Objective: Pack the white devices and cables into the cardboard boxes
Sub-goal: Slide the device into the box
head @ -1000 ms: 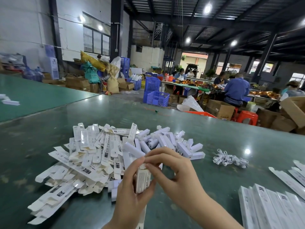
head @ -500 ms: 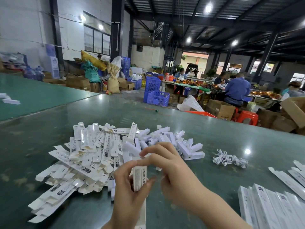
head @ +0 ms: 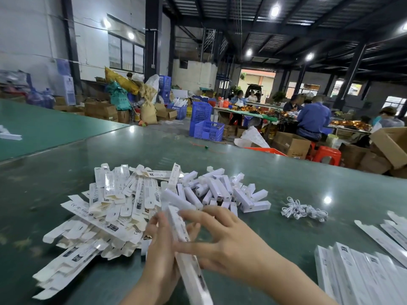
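From the head camera, the long white box (head: 187,256) that stood nearly upright between the hands half a second ago now lies tilted, its top end leaning away toward the pile and its near end running down out of view; it is blurred, so it is likely being turned in the hands. I judge this to mean the box is being closed or readied to set aside, one more unit nearly packed. The left hand (head: 161,245) holds the box from the left with fingers curled round its side. The right hand (head: 229,241) is at the box's right side, its forefinger and thumb narrowed toward the box; whether they actually pinch it I cannot tell through the blur. The box is slim, white, with small dark print. Beyond it on the green table (head: 286,179) lie flat unfolded boxes (head: 105,208), a heap of white devices (head: 222,190), a bundle of white cables (head: 304,212), and finished boxes (head: 361,274) at right.
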`<state>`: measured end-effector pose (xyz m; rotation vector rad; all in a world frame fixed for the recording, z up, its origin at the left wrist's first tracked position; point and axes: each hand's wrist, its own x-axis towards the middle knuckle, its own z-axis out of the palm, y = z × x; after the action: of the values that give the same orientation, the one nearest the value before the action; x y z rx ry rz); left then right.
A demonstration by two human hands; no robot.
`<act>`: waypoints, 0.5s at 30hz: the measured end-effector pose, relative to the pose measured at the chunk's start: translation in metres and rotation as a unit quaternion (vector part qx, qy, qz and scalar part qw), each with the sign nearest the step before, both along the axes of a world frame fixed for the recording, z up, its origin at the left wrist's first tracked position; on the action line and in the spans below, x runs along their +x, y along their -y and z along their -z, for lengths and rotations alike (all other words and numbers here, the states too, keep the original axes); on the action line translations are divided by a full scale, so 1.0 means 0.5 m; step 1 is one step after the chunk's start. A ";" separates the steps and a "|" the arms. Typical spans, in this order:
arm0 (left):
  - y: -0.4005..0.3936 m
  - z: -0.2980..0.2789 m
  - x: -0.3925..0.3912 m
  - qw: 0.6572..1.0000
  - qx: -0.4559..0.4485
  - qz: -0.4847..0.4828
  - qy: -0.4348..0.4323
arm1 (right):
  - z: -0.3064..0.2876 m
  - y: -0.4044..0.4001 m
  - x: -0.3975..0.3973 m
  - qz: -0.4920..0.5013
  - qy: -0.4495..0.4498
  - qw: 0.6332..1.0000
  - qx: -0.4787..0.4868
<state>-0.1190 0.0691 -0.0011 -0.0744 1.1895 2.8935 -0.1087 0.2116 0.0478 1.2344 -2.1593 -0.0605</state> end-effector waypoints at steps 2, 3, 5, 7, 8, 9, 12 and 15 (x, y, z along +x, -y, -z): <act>-0.003 0.001 0.003 0.998 0.027 0.029 0.041 | 0.012 -0.001 -0.004 -0.006 0.049 0.998 -0.037; -0.005 0.009 0.011 0.998 0.048 0.027 0.031 | 0.015 -0.002 -0.006 -0.006 0.083 0.994 -0.065; -0.010 0.004 0.014 0.998 0.059 0.010 -0.010 | 0.019 -0.004 -0.010 0.008 0.155 0.978 -0.137; -0.007 -0.002 0.015 0.997 -0.044 -0.019 -0.061 | 0.019 -0.007 -0.014 0.044 0.229 0.952 -0.198; -0.008 -0.003 0.012 0.988 -0.113 -0.046 -0.094 | 0.021 -0.009 -0.016 0.060 0.252 0.943 -0.211; -0.008 0.004 0.015 0.972 -0.180 -0.060 -0.138 | 0.024 -0.012 -0.018 0.066 0.266 0.939 -0.209; -0.021 0.022 0.039 0.930 -0.274 -0.079 -0.229 | 0.037 -0.037 -0.035 0.037 0.362 0.923 -0.126; -0.024 0.028 0.044 0.913 -0.297 -0.140 -0.243 | 0.050 -0.090 -0.084 0.138 0.432 0.890 -0.046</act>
<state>-0.0969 0.0811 -0.0153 0.5450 2.2834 2.7198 -0.1508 0.2564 0.0229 0.9735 -3.0418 0.5711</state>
